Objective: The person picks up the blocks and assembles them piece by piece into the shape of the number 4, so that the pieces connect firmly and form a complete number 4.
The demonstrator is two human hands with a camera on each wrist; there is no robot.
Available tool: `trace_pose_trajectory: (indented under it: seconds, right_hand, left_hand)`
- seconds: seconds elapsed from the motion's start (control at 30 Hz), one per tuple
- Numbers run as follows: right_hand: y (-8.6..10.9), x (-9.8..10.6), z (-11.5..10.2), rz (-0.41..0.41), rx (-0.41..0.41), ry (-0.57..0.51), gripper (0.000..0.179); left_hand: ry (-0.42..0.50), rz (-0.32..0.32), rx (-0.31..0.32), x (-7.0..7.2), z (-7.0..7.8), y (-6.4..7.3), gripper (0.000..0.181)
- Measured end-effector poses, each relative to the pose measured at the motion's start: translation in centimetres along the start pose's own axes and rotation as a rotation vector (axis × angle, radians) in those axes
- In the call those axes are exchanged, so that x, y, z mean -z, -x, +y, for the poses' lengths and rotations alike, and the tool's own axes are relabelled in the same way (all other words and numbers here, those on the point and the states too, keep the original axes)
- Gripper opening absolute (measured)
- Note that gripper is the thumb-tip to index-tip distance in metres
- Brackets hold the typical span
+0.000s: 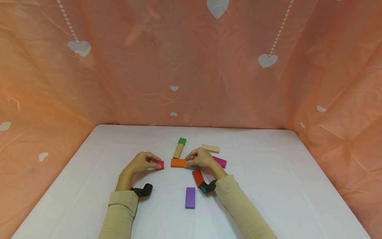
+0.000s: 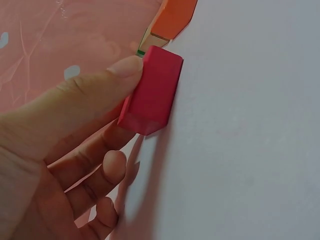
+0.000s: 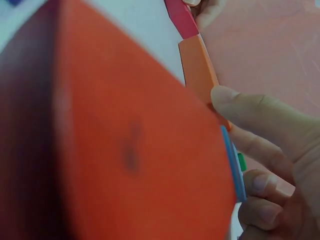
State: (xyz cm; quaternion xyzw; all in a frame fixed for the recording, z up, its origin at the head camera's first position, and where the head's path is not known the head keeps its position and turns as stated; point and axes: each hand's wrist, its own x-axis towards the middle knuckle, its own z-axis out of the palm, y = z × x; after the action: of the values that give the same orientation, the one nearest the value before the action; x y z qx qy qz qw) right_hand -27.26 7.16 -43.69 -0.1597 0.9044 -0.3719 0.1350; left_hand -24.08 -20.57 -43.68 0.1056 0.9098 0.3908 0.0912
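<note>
My left hand (image 1: 141, 162) pinches a crimson wooden block (image 2: 157, 92) between thumb and fingers, just left of the orange block. In the head view the orange block (image 1: 178, 163) lies crosswise, with my right hand (image 1: 203, 157) at its right end. Thumb and forefinger grip that end, as the right wrist view shows. Under the right hand is a blue block (image 3: 233, 165), partly hidden in the head view. A plain wood block (image 1: 178, 151) reaches back from behind the orange one, a green block (image 1: 182, 141) at its far end.
A red block (image 1: 198, 178) lies below my right wrist and looms large in the right wrist view. Nearer me is a purple block (image 1: 190, 198). Right of my right hand are a magenta block (image 1: 220, 161) and another plain wood block (image 1: 210, 148), all on the white table (image 1: 268, 186).
</note>
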Motion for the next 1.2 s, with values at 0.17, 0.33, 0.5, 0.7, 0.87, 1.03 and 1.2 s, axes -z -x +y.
trace_pose_trajectory:
  seconds: [0.17,0.33,0.5,0.7,0.87,1.03,1.2]
  right_hand:
    - [0.1,0.1,0.3,-0.017,0.012,-0.039,0.027]
    - [0.3,0.2,0.5,-0.024,0.025,-0.047,0.027]
    - [0.6,0.4,0.5,-0.020,0.030,-0.056,0.027]
    - [0.9,0.4,0.4,0.006,-0.013,-0.056,0.026]
    - [1.4,0.5,0.3,0.022,-0.030,-0.067,0.026]
    - [1.6,0.5,0.5,0.037,-0.021,-0.080,0.025]
    - [1.7,0.5,0.7,0.037,0.005,-0.075,0.026]
  left_hand:
    - [-0.003,0.000,-0.015,0.0,0.0,0.0,0.033]
    - [0.009,0.006,-0.004,-0.1,0.0,-0.1,0.032]
    - [0.006,0.001,-0.016,-0.4,0.2,-0.2,0.031]
    - [0.002,0.000,-0.044,-0.9,0.6,-0.5,0.030]
    - [0.018,0.001,-0.071,-1.2,0.8,-0.7,0.029]
    - [0.010,0.011,-0.082,-1.5,1.0,-0.8,0.029]
    - [-0.011,0.021,-0.066,-2.0,1.4,-1.0,0.033]
